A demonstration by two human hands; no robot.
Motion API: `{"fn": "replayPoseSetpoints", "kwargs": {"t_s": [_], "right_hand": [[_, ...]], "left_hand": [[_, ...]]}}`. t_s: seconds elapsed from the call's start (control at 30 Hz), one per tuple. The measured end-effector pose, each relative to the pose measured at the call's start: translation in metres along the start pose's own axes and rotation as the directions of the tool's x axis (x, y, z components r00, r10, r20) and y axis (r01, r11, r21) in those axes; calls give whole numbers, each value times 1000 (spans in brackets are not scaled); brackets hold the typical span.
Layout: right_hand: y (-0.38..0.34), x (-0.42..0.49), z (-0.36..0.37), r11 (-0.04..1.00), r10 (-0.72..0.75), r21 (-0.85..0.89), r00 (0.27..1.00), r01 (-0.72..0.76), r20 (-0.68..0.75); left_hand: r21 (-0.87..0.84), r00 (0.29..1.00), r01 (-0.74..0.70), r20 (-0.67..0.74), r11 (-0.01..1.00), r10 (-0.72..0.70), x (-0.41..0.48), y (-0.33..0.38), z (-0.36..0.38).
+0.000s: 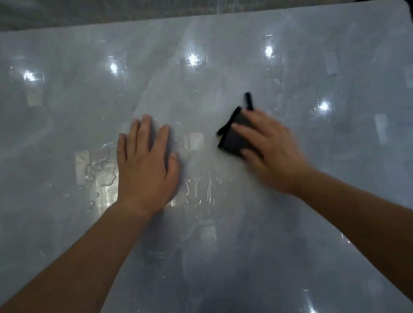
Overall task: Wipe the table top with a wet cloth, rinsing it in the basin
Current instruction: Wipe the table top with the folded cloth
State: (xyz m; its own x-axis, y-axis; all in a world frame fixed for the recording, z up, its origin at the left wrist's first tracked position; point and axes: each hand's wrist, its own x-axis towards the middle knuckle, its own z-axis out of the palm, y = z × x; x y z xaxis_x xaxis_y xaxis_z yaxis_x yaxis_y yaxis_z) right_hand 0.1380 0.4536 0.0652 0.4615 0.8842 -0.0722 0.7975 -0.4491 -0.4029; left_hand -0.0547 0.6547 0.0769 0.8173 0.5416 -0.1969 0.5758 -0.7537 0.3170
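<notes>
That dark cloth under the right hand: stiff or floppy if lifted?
Probably floppy: the cloth lies folded flat, with a loose end sticking out beyond the right hand. It is likely heavier than it looks, since water streaks on the table top suggest it is wet. It should slide easily on that glossy surface.

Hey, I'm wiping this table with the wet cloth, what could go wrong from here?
The left hand rests flat on the glossy table top beside pooled water; if leaned on, it could slip. A loose end of the dark cloth sticks out past the right hand and may leave streaks.
</notes>
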Motion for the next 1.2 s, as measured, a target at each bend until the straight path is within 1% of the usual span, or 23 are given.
{"fn": "replayPoseSetpoints", "kwargs": {"t_s": [0.1, 0.13, 0.17, 0.23, 0.3, 0.37, 0.4, 0.43, 0.47, 0.5, 0.57, 0.6, 0.63, 0.7, 0.77, 0.8, 0.83, 0.93, 1.0, 1.07, 1.1, 1.13, 1.2], "right_hand": [[-3, 19, -1, 953, 301, 63, 949, -296, -96], [-13, 22, 3, 939, 344, 70, 933, -338, -104], [-26, 20, 8, 941, 337, 72, 936, -331, -104], [-51, 0, 21, 986, 168, 32, 983, -166, -74], [-70, -33, 31, 999, -30, -18, 999, 31, 23], [-68, -52, 31, 990, -135, -22, 986, 138, 100], [-60, -51, 29, 987, -154, -34, 983, 158, 101], [-52, -48, 27, 991, -121, -50, 990, 125, 78], [-41, -44, 22, 998, -25, -52, 999, 27, 32], [-31, -40, 16, 993, 116, -31, 993, -117, -19], [-22, -42, 8, 927, 375, 37, 923, -373, -86], [-25, -48, 9, 901, 434, 41, 896, -432, -98], [-34, -57, 13, 893, 450, 32, 888, -449, -95], [-62, -76, 26, 935, 355, 16, 930, -356, -94], [-91, -88, 41, 985, 172, -2, 984, -172, -39], [-102, -86, 47, 995, 97, -3, 995, -98, -9], [-109, -78, 50, 998, 63, 4, 998, -63, 9], [-115, -64, 52, 997, 74, -3, 997, -74, 27], [-115, -86, 53, 996, -65, -54, 995, 68, 70], [-105, -123, 52, 972, -216, -65, 967, 226, 137], [-96, -139, 49, 968, -233, -54, 959, 244, 161], [-85, -151, 46, 975, -206, -50, 964, 217, 167], [-64, -154, 38, 998, -31, -55, 996, 36, 89]], "left_hand": [[-2, 1000, -6, -16, 1000, 6, -25, 1, 2], [-3, 1000, -2, -21, 1000, 2, -33, 0, 3], [1, 1000, 6, -21, 1000, -6, -41, -1, 4], [15, 999, 37, -18, 999, -37, -57, -3, 5], [33, 997, 79, -19, 996, -78, -74, -6, 6], [47, 994, 113, -18, 992, -112, -90, -7, 8], [51, 992, 124, -18, 991, -123, -97, -7, 9], [54, 991, 133, -21, 990, -132, -104, -7, 10], [58, 990, 142, -27, 988, -141, -110, -7, 11], [62, 988, 152, -35, 986, -150, -114, -7, 13], [72, 980, 193, -54, 979, -190, -122, -9, 17], [77, 975, 216, -59, 973, -212, -126, -11, 19], [81, 972, 231, -56, 970, -227, -129, -12, 22], [83, 970, 243, -33, 966, -241, -136, -15, 26], [77, 970, 241, -5, 967, -241, -140, -18, 27], [69, 970, 244, 2, 967, -244, -139, -19, 26], [61, 968, 250, 7, 966, -251, -138, -20, 25], [63, 966, 255, 34, 965, -257, -137, -19, 22], [73, 965, 251, 52, 965, -255, -141, -19, 23], [90, 967, 240, 60, 967, -246, -141, -20, 25], [98, 967, 236, 71, 967, -244, -140, -21, 26], [100, 966, 236, 82, 967, -244, -140, -21, 26], [96, 964, 240, 90, 966, -249, -140, -21, 25]]}}
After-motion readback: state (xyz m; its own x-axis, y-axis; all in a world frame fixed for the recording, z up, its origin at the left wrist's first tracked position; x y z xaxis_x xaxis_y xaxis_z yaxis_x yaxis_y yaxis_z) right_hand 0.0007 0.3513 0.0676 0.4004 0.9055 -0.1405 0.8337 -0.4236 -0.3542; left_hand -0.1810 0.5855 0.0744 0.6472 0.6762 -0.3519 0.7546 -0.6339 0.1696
